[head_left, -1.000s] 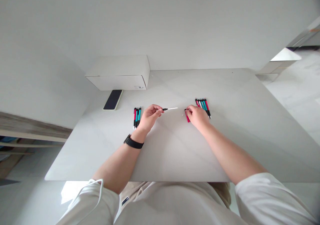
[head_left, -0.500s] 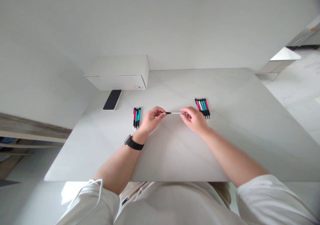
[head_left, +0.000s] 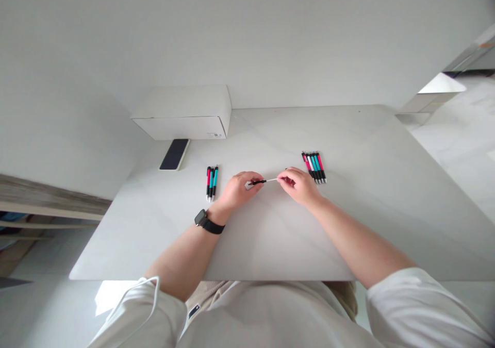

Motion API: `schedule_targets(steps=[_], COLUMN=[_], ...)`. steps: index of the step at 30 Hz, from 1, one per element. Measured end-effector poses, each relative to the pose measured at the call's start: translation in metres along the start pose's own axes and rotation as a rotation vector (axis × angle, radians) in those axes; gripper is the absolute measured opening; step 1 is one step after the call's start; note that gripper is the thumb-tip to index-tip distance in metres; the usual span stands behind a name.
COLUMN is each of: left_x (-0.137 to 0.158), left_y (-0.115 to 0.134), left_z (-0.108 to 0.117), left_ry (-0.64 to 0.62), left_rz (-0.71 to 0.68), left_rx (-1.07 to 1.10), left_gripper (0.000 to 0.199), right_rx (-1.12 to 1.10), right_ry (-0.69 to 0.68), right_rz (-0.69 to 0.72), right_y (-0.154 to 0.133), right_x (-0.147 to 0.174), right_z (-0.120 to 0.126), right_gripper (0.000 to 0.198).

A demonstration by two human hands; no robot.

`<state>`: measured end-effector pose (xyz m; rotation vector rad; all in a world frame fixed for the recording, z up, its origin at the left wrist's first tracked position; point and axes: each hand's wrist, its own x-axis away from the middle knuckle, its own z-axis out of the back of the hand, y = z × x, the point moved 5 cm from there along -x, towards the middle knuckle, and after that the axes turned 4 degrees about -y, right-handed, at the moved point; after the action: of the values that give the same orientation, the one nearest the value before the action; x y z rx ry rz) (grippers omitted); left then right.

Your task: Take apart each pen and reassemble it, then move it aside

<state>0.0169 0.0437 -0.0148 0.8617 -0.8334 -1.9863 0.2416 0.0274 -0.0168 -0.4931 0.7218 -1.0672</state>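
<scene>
Black pen part: along with the left hand (head_left: 240, 189), the black pen part (head_left: 258, 182) is sitting farther right and nearer the person than a second ago; it is lying between the two hands, over the middle of the counter (head_left: 266, 239).
Left hand: it is gripping the black part between thumb and fingers.
White rod: a thin white rod (head_left: 272, 179) is reaching from that part to the right fingertips.
Right hand: the right hand (head_left: 303, 185) is pinching the rod's far end; a red piece (head_left: 290, 181) is showing partly behind its fingers, and whether it is being held cannot be told.
Pens: three pens (head_left: 212, 183) are lying side by side just left of the left hand; a larger row (head_left: 314, 167) is resting just beyond the right hand.
Counter edges: the near edge is running before the torso, with broad surface lying between it and the hands; more room is stretching rightward to the slanting edge.
Phone: a dark-screened phone (head_left: 174, 154) is lying before the white box (head_left: 178, 127).
Labels: the box's small print and the dark trouser tag (head_left: 194, 311) are staying too small to read.
</scene>
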Motion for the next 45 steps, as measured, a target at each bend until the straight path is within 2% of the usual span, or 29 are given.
schedule_targets(steps=[6,10,14,23,37,42,45], left_x=[-0.001,0.0,0.0,0.0,0.0,-0.001,-0.001], left_y=[0.002,0.0,-0.003,-0.003,-0.009,-0.01,-0.01], left_z=[0.002,0.006,0.009,0.008,0.005,0.005,0.005], left_ry=[0.027,0.073,0.106,0.051,0.017,0.006,0.001], left_rz=[-0.004,0.015,0.039,0.037,0.084,0.095,0.093], left_rx=[0.09,0.069,0.06,-0.071,-0.099,-0.121,-0.135], left_gripper=[0.014,0.013,0.012,0.018,0.012,0.01,0.009], right_rx=[-0.1,-0.16,-0.209,-0.332,-0.409,-0.506,-0.639], right_ry=[0.008,0.061,0.087,0.133,0.139,0.131,0.124], right_rz=[-0.078,-0.078,-0.14,-0.172,-0.24,-0.271,-0.296], right_y=[0.006,0.008,0.017,0.033,0.028,0.029,0.034], right_x=[-0.002,-0.003,-0.002,-0.003,-0.004,-0.004,-0.004], right_z=[0.0,0.003,0.004,0.003,0.005,0.004,-0.001], right_gripper=[0.024,0.025,0.026,0.03,0.039,0.041,0.041])
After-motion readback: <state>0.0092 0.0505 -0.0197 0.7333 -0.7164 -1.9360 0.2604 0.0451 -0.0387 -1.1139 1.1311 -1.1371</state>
